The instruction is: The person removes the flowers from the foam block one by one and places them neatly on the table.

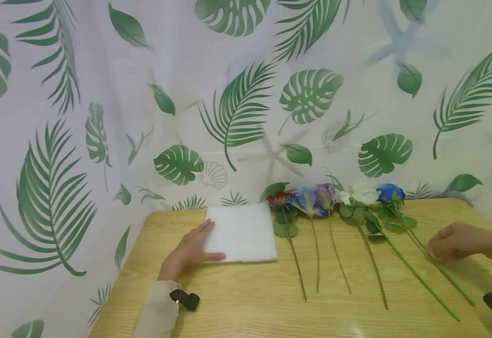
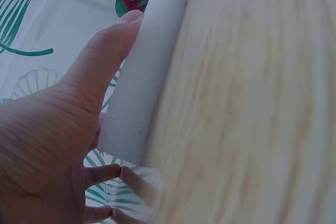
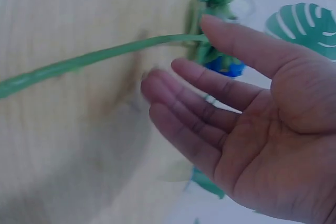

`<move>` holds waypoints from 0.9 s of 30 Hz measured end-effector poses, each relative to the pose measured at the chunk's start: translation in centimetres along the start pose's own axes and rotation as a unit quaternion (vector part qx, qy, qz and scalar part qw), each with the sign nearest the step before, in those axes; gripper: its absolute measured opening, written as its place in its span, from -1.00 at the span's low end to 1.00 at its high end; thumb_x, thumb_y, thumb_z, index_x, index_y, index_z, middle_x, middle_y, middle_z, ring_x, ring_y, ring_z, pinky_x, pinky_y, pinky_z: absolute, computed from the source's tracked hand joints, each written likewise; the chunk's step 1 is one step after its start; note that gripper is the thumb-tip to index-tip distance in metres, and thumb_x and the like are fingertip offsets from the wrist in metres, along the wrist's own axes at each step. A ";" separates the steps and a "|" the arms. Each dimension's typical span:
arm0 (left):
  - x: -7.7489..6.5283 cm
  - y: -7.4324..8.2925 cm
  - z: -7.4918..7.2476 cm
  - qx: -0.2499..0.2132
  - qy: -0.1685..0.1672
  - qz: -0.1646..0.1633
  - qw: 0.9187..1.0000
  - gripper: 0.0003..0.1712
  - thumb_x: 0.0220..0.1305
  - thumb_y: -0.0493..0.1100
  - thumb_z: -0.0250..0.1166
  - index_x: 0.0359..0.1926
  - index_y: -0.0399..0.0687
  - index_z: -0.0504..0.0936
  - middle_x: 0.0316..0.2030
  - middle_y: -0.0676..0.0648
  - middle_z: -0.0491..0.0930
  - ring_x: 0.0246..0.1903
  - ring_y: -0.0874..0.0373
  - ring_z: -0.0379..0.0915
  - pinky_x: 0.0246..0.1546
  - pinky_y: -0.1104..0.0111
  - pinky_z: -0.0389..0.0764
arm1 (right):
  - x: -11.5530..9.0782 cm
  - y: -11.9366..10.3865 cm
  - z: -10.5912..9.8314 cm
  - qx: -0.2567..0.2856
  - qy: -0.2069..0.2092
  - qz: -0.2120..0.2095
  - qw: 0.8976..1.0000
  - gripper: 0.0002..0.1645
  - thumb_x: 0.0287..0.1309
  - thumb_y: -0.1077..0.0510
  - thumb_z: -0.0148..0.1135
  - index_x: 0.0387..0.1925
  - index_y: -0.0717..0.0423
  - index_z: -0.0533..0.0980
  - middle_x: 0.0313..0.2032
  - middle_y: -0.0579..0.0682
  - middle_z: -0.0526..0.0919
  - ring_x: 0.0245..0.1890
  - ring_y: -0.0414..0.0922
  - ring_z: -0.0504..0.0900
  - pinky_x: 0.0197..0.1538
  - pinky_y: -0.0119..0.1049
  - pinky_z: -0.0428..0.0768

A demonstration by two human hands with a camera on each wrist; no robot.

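Observation:
A square white foam slab (image 1: 241,232) lies flat on the table. My left hand (image 1: 194,241) rests on its left front corner, fingers spread along the left side and thumb straight along the front edge (image 2: 144,72). To the right lies a row of artificial flowers: a red flower (image 1: 279,199), a blue-purple one (image 1: 307,199), a purple one (image 1: 325,196), white roses (image 1: 362,196) and a blue rose (image 1: 389,192). My right hand (image 1: 455,241) is at the blue rose's green stem (image 3: 105,53), its thumb tip right at the stem and its fingers loosely bent and apart.
The wood-grain table (image 1: 246,310) has a straight back edge just behind the flower heads. A white cloth printed with green leaves (image 1: 246,108) hangs behind it and along the left side. Flower stems point toward the front of the table.

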State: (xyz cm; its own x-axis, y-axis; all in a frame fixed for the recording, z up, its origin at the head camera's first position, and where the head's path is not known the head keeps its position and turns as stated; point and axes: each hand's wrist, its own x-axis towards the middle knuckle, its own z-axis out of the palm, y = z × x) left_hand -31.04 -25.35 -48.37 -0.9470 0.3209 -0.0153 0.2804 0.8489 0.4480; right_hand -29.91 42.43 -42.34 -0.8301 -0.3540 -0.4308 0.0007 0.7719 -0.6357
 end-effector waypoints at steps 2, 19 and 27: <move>0.0 -0.2 0.0 0.000 0.000 0.000 1.000 0.31 0.06 0.44 0.45 0.59 -0.19 0.11 0.60 -0.22 0.04 0.55 -0.28 -0.01 0.53 -0.18 0.10 | -0.1 -0.8 -0.3 -0.025 0.011 0.003 1.000 -0.37 0.48 0.06 0.11 0.18 0.64 0.42 -0.02 0.29 0.72 -0.10 0.00 0.76 -0.03 -0.12 0.75; 1.6 0.1 -3.4 0.006 -0.052 -0.008 0.999 0.12 0.27 0.29 0.37 0.58 -0.24 0.11 0.58 -0.29 0.08 0.57 -0.24 -0.04 0.57 -0.08 0.08 | 3.0 -14.1 -1.5 -0.112 0.193 -0.134 0.966 -0.40 0.49 0.02 0.14 0.32 0.39 0.41 0.18 0.45 0.55 0.15 0.39 0.56 0.05 0.22 0.64; 3.7 4.5 -7.9 -0.035 0.047 0.044 0.997 -0.02 0.36 0.24 0.31 0.59 -0.10 0.14 0.56 -0.19 0.16 0.57 -0.17 0.01 0.56 -0.07 0.11 | 4.3 -22.1 -1.1 -0.110 0.250 -0.174 0.946 -0.35 0.49 -0.03 0.14 0.43 0.22 0.32 0.29 0.39 0.47 0.26 0.34 0.49 0.20 0.33 0.51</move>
